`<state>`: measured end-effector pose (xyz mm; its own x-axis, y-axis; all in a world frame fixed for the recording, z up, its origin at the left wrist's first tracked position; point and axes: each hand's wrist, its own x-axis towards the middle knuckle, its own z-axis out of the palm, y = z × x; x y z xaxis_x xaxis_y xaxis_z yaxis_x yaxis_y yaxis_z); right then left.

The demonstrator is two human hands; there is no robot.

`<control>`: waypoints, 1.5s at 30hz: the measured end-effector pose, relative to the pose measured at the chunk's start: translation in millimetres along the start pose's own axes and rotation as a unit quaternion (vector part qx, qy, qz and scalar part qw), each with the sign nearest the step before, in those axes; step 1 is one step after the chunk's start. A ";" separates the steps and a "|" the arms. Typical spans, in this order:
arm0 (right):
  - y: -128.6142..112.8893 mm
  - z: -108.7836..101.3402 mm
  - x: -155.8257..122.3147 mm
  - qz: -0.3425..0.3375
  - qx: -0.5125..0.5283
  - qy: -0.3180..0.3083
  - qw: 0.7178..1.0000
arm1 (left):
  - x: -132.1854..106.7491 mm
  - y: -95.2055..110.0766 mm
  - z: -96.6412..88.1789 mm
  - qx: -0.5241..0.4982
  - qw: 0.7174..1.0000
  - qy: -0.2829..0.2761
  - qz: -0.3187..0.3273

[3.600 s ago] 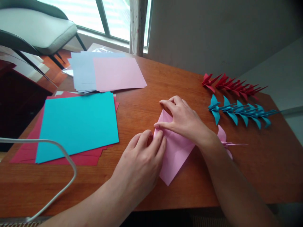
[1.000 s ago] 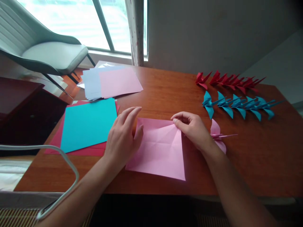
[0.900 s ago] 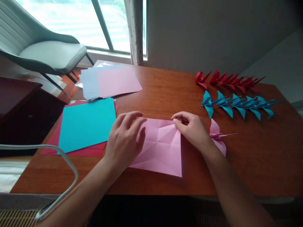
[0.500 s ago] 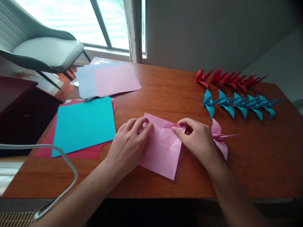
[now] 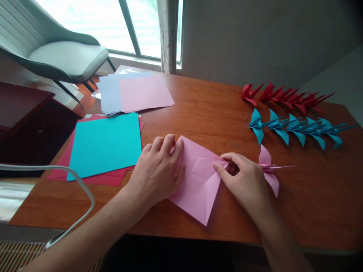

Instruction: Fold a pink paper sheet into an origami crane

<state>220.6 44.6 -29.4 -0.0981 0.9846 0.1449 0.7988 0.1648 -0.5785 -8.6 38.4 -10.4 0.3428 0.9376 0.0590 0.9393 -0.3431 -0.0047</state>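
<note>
A creased pink paper square (image 5: 200, 177) lies turned like a diamond on the wooden table (image 5: 204, 109). My left hand (image 5: 157, 170) rests on its left corner, fingers curled over the edge and pinching it. My right hand (image 5: 245, 181) pinches the paper's right corner between thumb and fingers. A finished pink paper crane (image 5: 269, 170) lies just behind my right hand, partly hidden by it.
Rows of red cranes (image 5: 286, 99) and blue cranes (image 5: 297, 128) lie at the right. A teal sheet (image 5: 104, 145) sits on red sheets (image 5: 61, 173) at the left, with lilac and pink sheets (image 5: 136, 93) behind. A grey chair (image 5: 65, 56) and a pale cable (image 5: 82, 189) are at left.
The folded pink paper was opened flat into a creased square, then turned to a diamond. Both hands moved onto its left and right corners and closed on them.
</note>
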 end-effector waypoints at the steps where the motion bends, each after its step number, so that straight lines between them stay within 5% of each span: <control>1: -0.3 0.0 -0.2 -0.006 0.002 0.001 1.000 | 1.1 -0.8 -0.9 0.001 1.000 -0.005 0.003; 11: -3.3 1.9 -3.4 -0.159 -0.004 0.003 0.987 | 12.0 -18.3 -3.3 0.037 0.996 -0.035 0.076; 19: -6.5 10.3 -10.4 -0.222 0.004 -0.024 0.975 | 11.4 -17.6 1.2 0.036 0.997 -0.024 0.064; 27: -7.3 14.5 -13.9 -0.351 -0.090 -0.014 0.932 | 11.9 -17.3 -1.0 0.029 0.997 -0.042 0.061; 45: -11.7 14.0 -11.4 -0.423 -0.115 -0.028 0.898 | 8.3 -17.8 1.4 0.013 0.999 -0.029 0.040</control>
<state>204.0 32.3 -35.5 -0.7526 0.5147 0.4107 0.5250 0.8455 -0.0975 -22.5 52.4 -11.3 0.4155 0.9096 -0.0013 0.9091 -0.4153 -0.0333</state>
